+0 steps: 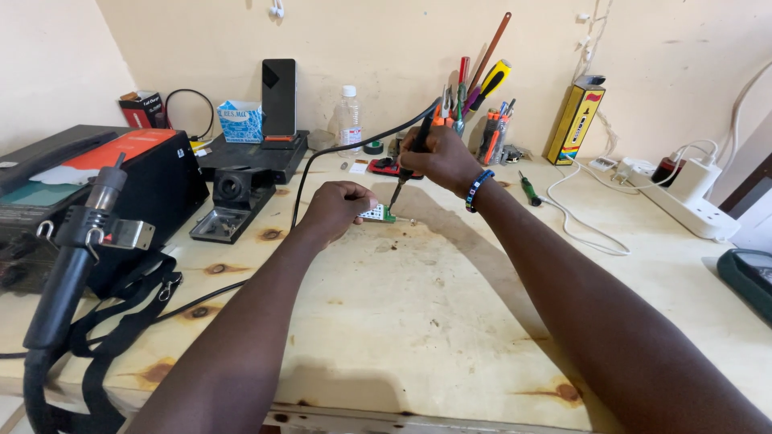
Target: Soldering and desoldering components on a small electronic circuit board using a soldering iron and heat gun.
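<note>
Scorched pale workbench point(418, 321), left hand point(338, 207) pinning circuit board point(376, 214), right hand point(442, 159) gripping soldering iron point(410, 165), cream wall point(386, 40)

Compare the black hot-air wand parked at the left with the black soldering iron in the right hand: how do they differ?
The black hot-air wand hangs untouched at the bench's left edge, while the black soldering iron is gripped in the right hand. The wand looks thicker, with a wide metal nozzle pointing up; the iron is slim, its fine tip pointing down at the small green circuit board under the left hand. Both are dark, corded tools.
</note>
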